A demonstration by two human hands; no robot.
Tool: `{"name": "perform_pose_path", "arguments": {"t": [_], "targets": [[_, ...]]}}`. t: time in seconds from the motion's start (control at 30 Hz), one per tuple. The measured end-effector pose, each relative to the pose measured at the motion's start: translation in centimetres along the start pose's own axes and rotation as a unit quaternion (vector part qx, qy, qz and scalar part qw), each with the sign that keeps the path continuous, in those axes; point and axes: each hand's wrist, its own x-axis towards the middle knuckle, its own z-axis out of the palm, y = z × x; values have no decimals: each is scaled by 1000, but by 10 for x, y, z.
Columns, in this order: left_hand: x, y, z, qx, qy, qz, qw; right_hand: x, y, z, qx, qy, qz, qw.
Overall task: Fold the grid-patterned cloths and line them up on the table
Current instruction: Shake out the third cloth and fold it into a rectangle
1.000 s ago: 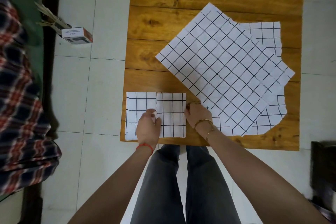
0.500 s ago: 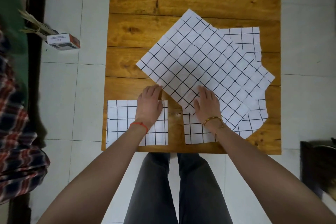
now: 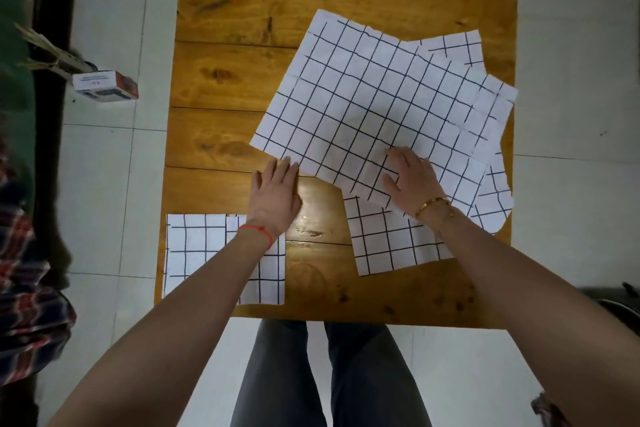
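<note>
Spanning most of the view, square brown plank-wood worktop (image 3: 242, 87) carries all cloths. Largest item: unfolded white cloth w/ black grid lines (image 3: 374, 104), lying flat and tilted, centre-right of worktop, on top of other spread grid cloths (image 3: 388, 246) that show at its right and near edges. Folded white grid cloth (image 3: 197, 243) lies at near-left corner of worktop, squared to the edge, partly hidden by left forearm, well apart from unfolded cloth. Right hand (image 3: 412, 180), gold bracelet at wrist, rests flat on near corner of unfolded cloth, fingers spread, grasping nothing. Left hand (image 3: 275, 192), red thread at wrist, is released, fingers straight; fingertips touch near-left edge of unfolded cloth. Small white-and-orange box (image 3: 105, 85) lies on floor, left of worktop.
</note>
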Motion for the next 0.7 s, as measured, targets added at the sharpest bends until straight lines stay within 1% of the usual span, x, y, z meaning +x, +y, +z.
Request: {"name": "perform_pose_path", "arguments": {"t": [0.17, 0.27, 0.37, 0.47, 0.53, 0.63, 0.7], "targets": [[-3, 17, 10, -2, 36, 22, 999, 27, 10, -18, -31, 15, -24, 999], [-6, 23, 13, -44, 64, 45, 996, 38, 7, -22, -51, 40, -35, 997], [-6, 23, 12, -71, 95, 58, 991, 43, -6, -20, -61, 75, -51, 994], [-1, 13, 5, -74, 121, 50, 989, 44, -31, -13, -65, 93, -80, 990], [4, 3, -1, -71, 127, 34, 989, 44, -53, -6, -64, 79, -110, 989], [12, -14, -10, -53, 128, 15, 990, 42, -84, 9, -46, 16, -131, 990], [17, -25, -14, -40, 120, 11, 992, 40, -102, 22, -52, -10, -136, 989]]}}
